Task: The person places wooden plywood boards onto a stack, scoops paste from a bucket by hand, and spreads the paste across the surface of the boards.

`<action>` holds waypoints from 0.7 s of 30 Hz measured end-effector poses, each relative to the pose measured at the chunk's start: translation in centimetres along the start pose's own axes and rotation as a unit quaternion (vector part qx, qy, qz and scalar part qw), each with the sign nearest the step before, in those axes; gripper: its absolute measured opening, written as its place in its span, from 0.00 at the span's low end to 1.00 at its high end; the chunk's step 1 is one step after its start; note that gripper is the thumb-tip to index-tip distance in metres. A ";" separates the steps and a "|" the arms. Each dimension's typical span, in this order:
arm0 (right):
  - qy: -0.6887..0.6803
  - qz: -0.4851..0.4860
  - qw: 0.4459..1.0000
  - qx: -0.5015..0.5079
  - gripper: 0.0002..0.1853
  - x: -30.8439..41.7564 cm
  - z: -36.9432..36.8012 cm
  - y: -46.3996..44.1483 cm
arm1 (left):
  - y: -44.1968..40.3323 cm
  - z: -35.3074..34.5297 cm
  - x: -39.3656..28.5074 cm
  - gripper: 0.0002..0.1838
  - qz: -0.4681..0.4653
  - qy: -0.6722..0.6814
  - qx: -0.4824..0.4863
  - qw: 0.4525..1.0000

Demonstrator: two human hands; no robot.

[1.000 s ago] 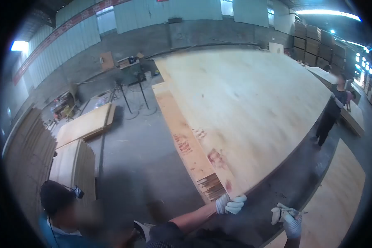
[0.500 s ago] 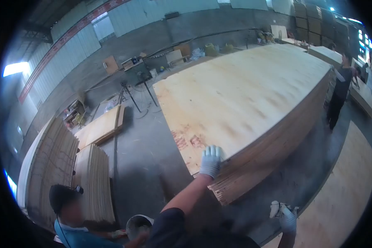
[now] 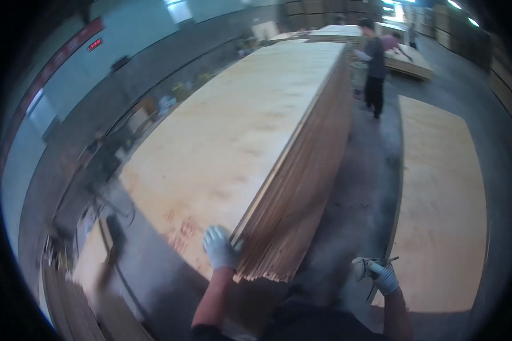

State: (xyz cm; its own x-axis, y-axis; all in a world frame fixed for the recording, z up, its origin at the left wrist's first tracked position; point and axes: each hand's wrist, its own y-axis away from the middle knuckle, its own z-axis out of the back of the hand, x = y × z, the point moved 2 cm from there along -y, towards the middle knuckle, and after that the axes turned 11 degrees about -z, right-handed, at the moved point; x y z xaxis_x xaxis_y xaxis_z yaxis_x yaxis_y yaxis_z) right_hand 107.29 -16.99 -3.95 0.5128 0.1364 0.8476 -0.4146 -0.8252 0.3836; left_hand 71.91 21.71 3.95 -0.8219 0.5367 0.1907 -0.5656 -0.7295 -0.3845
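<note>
- We laid our gloved left hand (image 3: 219, 248) open on the smooth top sheet (image 3: 227, 131), at its near end beside red marks (image 3: 182, 233).
- Our gloved right hand (image 3: 381, 274) closed around a slim tool (image 3: 393, 259).
- Below the sheet, the wood stack (image 3: 301, 176) showed rough, layered edges; a pale, flat board (image 3: 441, 199) lay right.

A floor aisle (image 3: 361, 190) parts stack (image 3: 239, 119) from board (image 3: 441, 199), person (image 3: 375, 65) beyond.

Your gloved left hand (image 3: 219, 248) lay palm down, thumb out sideways; your gloved right hand (image 3: 378, 274) was curled.
</note>
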 end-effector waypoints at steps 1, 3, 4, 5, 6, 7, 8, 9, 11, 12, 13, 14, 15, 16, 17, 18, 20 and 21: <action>0.011 0.002 0.999 -0.034 0.14 2.3 -1.8 1.2 | -0.5 -0.1 -1.0 0.48 -0.025 0.023 0.001 0.999; 0.040 0.034 0.992 -0.113 0.17 0.2 -1.8 0.9 | -2.0 3.3 -5.7 0.37 -0.108 0.173 0.038 0.978; 0.055 0.057 0.984 -0.159 0.21 -3.7 0.5 -0.1 | -2.7 2.0 -8.1 0.29 -0.212 0.234 0.044 0.948; 0.067 0.072 0.973 -0.208 0.25 -8.1 1.9 0.0 | -1.9 1.1 -11.6 0.23 -0.296 0.348 -0.136 0.879; 0.033 0.087 0.969 -0.227 0.26 -8.7 -1.4 0.7 | -2.5 2.2 -15.5 0.20 -0.315 0.430 -0.019 0.846; -0.002 0.106 0.961 -0.256 0.27 -7.2 -4.3 0.9 | -1.1 -1.7 -19.4 0.20 -0.329 0.481 0.043 0.812; -0.049 0.119 0.951 -0.282 0.27 -9.7 -5.0 0.9 | 0.4 -5.6 -23.4 0.20 -0.335 0.527 0.106 0.774; -0.095 0.136 0.934 -0.317 0.26 -13.5 -5.1 1.4 | 1.0 -5.7 -26.7 0.21 -0.423 0.408 0.192 0.786; -0.152 0.087 0.881 -0.439 0.17 -18.1 -9.6 4.6 | 5.0 -11.8 -30.6 0.29 -0.476 0.394 0.352 0.703; -0.199 0.084 0.848 -0.484 0.17 -21.4 -11.5 6.4 | 7.8 -14.8 -31.3 0.32 -0.510 0.328 0.411 0.681; -0.245 0.087 0.813 -0.521 0.17 -24.8 -13.4 7.8 | 10.8 -18.4 -31.6 0.37 -0.542 0.255 0.454 0.660; -0.293 0.092 0.774 -0.553 0.17 -27.8 -15.3 9.4 | 15.0 -25.9 -32.3 0.38 -0.588 0.215 0.468 0.623; -0.343 0.101 0.736 -0.575 0.18 -30.6 -17.1 11.7 | 18.9 -31.6 -31.8 0.39 -0.629 0.172 0.480 0.587; -0.394 0.110 0.696 -0.590 0.19 -33.7 -19.3 14.2 | 21.2 -32.1 -30.3 0.40 -0.625 0.132 0.512 0.575; -0.442 0.121 0.656 -0.599 0.19 -36.7 -21.7 16.4 | 23.2 -32.6 -28.6 0.41 -0.617 0.088 0.540 0.566; -0.534 0.148 0.581 -0.597 0.18 -39.0 -24.0 18.3 | 25.9 -34.8 -26.8 0.42 -0.648 0.063 0.549 0.524; -0.540 0.212 0.520 -0.627 0.17 -46.3 -27.8 22.3 | 31.2 -40.9 -23.5 0.44 -0.688 0.023 0.566 0.454; -0.540 0.245 0.490 -0.639 0.17 -49.2 -29.4 23.3 | 33.0 -42.5 -21.8 0.45 -0.709 0.005 0.550 0.441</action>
State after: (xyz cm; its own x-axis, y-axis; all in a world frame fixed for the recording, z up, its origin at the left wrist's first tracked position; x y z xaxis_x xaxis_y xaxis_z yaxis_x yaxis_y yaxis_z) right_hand 50.26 -26.83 -25.91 -0.0707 -0.8461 0.5284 -0.4658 0.4964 0.7325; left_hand 74.01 3.97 -51.27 0.4078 0.7822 -0.4711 -0.2050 0.5812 0.7875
